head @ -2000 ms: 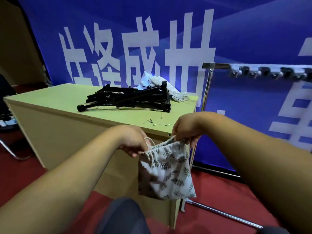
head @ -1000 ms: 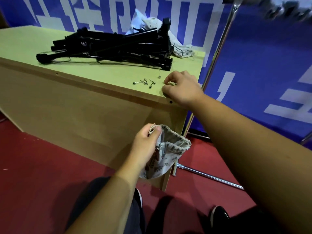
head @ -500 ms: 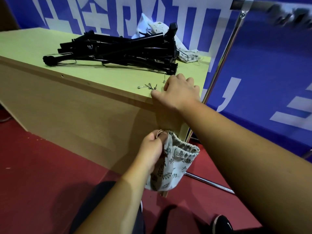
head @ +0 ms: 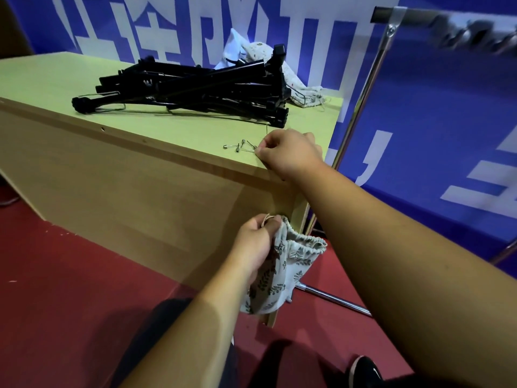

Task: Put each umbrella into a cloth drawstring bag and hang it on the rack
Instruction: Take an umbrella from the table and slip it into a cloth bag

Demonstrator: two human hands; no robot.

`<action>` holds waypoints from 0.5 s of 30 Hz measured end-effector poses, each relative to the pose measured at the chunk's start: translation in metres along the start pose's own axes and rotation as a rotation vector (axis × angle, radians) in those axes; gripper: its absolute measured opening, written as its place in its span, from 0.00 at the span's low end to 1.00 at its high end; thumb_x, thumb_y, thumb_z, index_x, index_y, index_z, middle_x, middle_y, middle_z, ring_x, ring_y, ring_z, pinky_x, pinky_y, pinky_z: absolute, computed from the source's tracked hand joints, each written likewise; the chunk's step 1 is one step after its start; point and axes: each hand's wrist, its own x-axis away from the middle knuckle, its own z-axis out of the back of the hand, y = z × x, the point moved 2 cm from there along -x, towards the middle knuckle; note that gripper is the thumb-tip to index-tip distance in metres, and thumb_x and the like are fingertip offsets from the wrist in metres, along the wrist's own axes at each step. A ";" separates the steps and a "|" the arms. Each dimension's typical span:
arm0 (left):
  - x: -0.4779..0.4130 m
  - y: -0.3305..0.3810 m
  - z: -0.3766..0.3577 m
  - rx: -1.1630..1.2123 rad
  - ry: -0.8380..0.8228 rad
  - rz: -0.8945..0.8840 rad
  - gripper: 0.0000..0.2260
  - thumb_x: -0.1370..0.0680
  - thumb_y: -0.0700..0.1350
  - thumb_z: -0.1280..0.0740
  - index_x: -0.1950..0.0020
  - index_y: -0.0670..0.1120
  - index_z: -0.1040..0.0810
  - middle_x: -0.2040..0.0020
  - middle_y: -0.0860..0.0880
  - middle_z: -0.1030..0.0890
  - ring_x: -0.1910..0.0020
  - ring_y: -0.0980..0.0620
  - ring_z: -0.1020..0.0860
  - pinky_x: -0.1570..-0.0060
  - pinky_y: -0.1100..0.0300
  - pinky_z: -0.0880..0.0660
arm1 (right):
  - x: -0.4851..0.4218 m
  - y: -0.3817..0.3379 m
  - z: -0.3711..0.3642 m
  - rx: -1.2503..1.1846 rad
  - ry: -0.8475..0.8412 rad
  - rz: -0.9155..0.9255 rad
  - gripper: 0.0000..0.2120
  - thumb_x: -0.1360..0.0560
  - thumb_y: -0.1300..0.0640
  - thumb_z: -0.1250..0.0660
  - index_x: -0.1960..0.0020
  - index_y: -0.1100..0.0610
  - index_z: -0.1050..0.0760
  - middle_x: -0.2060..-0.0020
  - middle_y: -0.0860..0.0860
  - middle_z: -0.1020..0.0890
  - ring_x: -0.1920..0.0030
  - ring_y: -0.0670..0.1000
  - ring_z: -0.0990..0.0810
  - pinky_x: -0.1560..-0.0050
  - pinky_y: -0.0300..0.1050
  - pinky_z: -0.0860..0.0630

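Left hand grips the gathered mouth of the leaf-print bag, which hangs below the front edge of the surface. Right hand rests on the surface, fingertips pinched together at the small pins; whether one is held cannot be told. Black hangers lie heaped behind.

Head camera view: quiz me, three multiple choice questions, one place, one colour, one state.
1. Where is the leaf-print bag? A on a chair; B in the left hand, below the tabletop; C on a shelf.
2. What colour is the pile of hangers? A black; B white; C red.
3. How is the right hand? A flat; B curled, pinching at the small pins; C gripping a cup.
Answers: B, its fingers clutch the bag's mouth; A, every bar is black; B, fingertips meet at a pin.
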 end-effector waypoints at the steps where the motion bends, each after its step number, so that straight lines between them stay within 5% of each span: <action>1: 0.004 0.001 0.000 -0.006 -0.007 -0.001 0.05 0.17 0.50 0.29 0.44 0.52 0.16 0.51 0.51 0.11 0.49 0.51 0.14 0.51 0.58 0.21 | 0.002 0.000 0.001 -0.013 -0.010 -0.006 0.08 0.20 0.44 0.34 0.54 0.43 0.18 0.56 0.42 0.17 0.40 0.54 0.30 0.40 0.54 0.28; 5: 0.019 -0.002 0.001 -0.054 -0.054 0.021 0.06 0.16 0.49 0.31 0.45 0.52 0.14 0.53 0.51 0.11 0.53 0.51 0.13 0.55 0.58 0.22 | 0.010 0.006 0.006 -0.109 0.024 0.018 0.11 0.16 0.45 0.35 0.56 0.46 0.23 0.55 0.49 0.16 0.49 0.58 0.18 0.42 0.58 0.18; 10: 0.027 -0.012 -0.001 -0.139 -0.063 0.001 0.06 0.17 0.48 0.31 0.47 0.50 0.15 0.61 0.47 0.21 0.71 0.53 0.25 0.70 0.61 0.28 | 0.061 0.031 0.018 -0.147 0.188 0.104 0.06 0.12 0.52 0.39 0.44 0.53 0.26 0.46 0.51 0.24 0.43 0.53 0.24 0.39 0.49 0.25; 15: 0.025 -0.017 0.002 -0.134 -0.065 0.043 0.07 0.17 0.46 0.32 0.47 0.47 0.15 0.64 0.47 0.24 0.74 0.55 0.29 0.74 0.62 0.32 | 0.133 0.060 0.016 -0.322 0.323 0.064 0.06 0.12 0.56 0.41 0.45 0.57 0.29 0.47 0.52 0.24 0.48 0.49 0.26 0.52 0.32 0.30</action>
